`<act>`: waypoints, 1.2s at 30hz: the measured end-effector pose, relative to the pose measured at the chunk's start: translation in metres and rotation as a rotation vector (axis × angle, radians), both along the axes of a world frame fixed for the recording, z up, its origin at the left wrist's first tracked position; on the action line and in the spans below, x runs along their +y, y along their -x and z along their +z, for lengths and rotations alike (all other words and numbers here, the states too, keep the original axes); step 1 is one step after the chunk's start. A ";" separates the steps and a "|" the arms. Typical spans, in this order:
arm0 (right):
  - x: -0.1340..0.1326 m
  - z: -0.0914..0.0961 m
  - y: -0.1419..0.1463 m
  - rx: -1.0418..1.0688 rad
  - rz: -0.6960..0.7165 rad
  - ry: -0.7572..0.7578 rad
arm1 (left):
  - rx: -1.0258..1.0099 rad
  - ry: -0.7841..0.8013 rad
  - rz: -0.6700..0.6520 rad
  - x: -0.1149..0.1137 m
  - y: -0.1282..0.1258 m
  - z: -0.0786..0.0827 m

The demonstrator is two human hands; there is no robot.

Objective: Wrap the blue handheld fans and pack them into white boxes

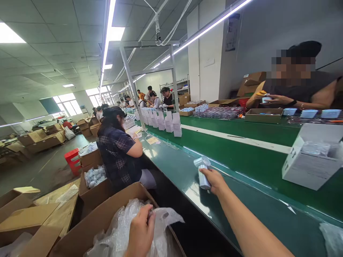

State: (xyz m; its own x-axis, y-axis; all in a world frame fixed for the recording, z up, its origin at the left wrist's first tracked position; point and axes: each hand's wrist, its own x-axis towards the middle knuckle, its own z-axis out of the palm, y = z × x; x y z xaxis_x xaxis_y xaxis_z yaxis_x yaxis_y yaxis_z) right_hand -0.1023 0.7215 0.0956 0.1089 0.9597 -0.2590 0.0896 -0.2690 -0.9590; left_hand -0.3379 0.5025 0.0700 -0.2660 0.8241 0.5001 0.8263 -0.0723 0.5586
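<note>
My right hand (pixel 214 180) reaches out over the near edge of the green conveyor table (pixel 241 160) and is closed around a small grey-white cylindrical item (pixel 203 173) wrapped in clear plastic. My left hand (pixel 141 230) is down in an open cardboard box (pixel 102 217) at my left. Its fingers pinch a clear plastic bag (pixel 160 217) among bubble wrap. An open white carton (pixel 313 157) with wrapped items inside stands on the belt to the right.
A seated person in a plaid shirt (pixel 118 153) works to my left. Another person (pixel 297 89) sits across the belt holding a small item. White cartons (pixel 168 123) line the belt further on. Cardboard boxes (pixel 26 217) and a red stool (pixel 72 160) crowd the floor.
</note>
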 end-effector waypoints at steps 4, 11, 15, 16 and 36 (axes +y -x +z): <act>-0.086 0.005 -0.004 0.576 0.540 0.045 | -0.025 0.070 -0.028 0.008 -0.003 0.002; -0.191 -0.034 0.006 0.776 0.943 0.367 | -0.395 0.227 -0.221 0.006 -0.023 0.000; -0.196 -0.053 0.000 0.807 0.871 0.417 | -0.398 0.202 -0.393 -0.006 -0.022 0.000; -0.195 -0.054 -0.003 0.829 0.877 0.415 | -0.379 0.200 -0.436 -0.009 -0.022 0.001; -0.224 -0.042 -0.027 0.826 0.462 0.350 | 0.443 -0.328 -0.580 -0.042 -0.074 -0.006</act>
